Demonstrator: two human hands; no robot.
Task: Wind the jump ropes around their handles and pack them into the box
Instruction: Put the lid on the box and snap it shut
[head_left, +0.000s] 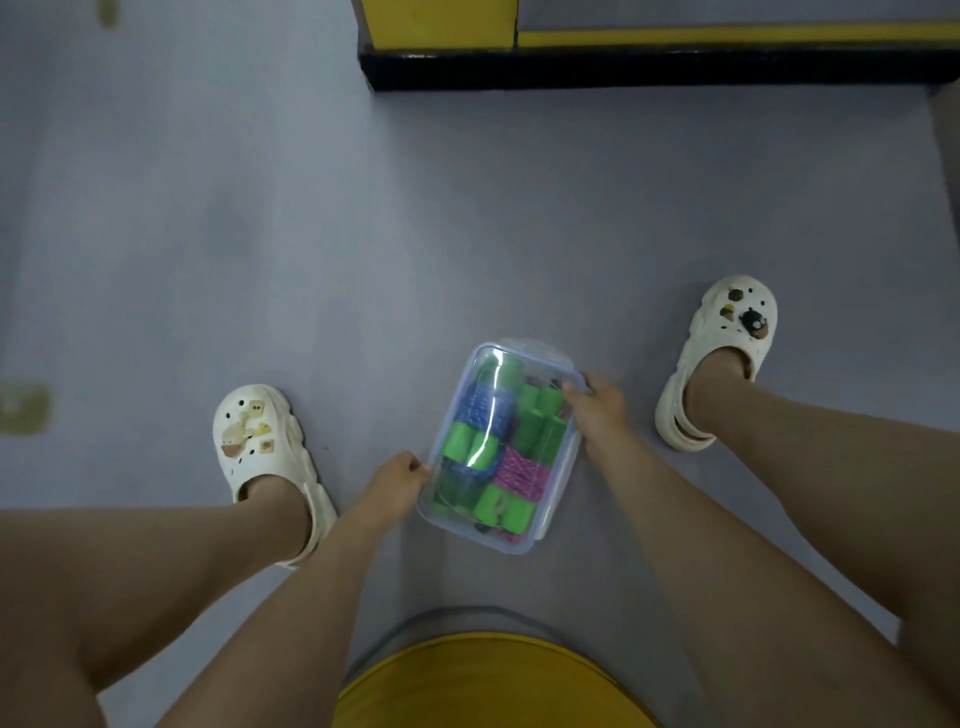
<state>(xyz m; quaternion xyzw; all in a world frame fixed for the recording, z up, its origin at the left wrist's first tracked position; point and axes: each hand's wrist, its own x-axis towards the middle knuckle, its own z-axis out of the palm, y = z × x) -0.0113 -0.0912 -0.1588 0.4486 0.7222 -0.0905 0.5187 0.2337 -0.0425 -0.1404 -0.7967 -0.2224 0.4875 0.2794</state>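
step: packing is judged done; wound jump ropes (498, 447) are seen through the clear box (467, 531), and closing or carrying is in hand.
box: placed over the middle of the floor (363, 234), between the two clogs (260, 441), set at a slant; whether it is resting or lifted cannot be told.
lid (540, 353): laid on top; whether its clips are latched cannot be told.
ropes: green handles, with blue and pink cord, are packed tight inside.
left hand (397, 478): fingers are curled against the box's left side, by the near corner.
right hand (597, 408): fingers are curled over the right rim, toward the far corner.
next: the side clips should be pressed down evenly while the box is held steady.
stool (493, 680): yellow, seen at the bottom edge.
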